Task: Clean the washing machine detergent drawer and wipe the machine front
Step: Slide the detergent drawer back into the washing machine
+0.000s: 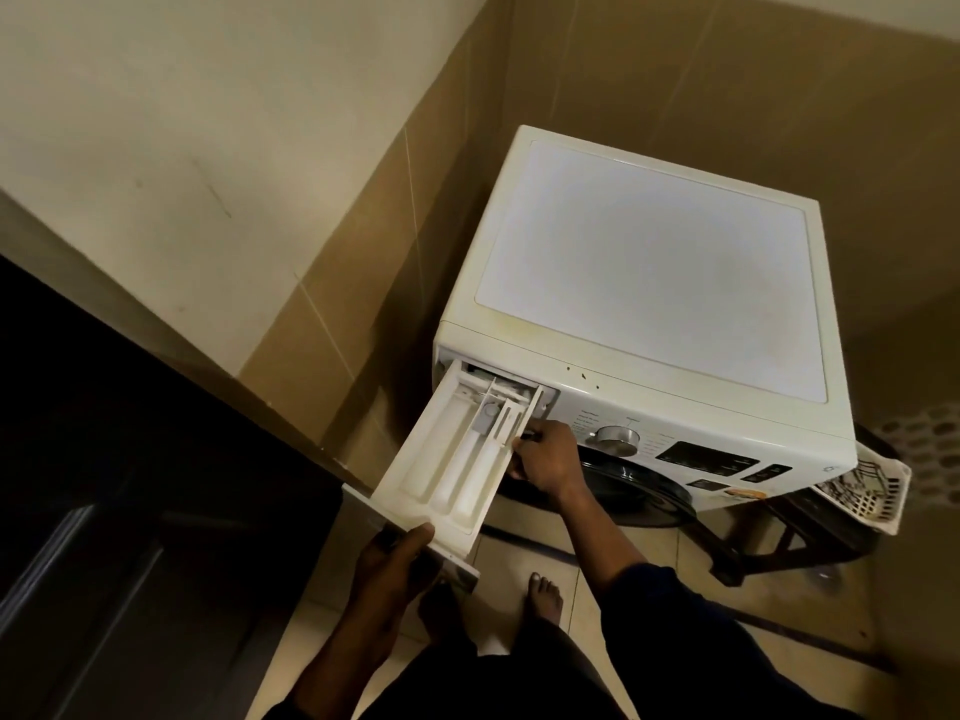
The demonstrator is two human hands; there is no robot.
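We're in a tight corner with a pale painted wall (208, 122) above tan tiling and a light tiled floor (511, 550). A dark door (104, 485) stands to the left. The white washing machine (649, 262) sits in the corner on a dark stand, with a white plastic basket (867, 491) just beside its far side.

The detergent drawer (441, 459) sticks far out of its slot at the machine's top left, with only its back end inside. Its compartments face up.

The person's left hand (395, 553) grips the drawer's front panel, thumb on top and fingers curled beneath. Their right hand (545, 459) is curled against the drawer's right side wall, near the silver dial (618, 440), with the fingers hooked on the rim.
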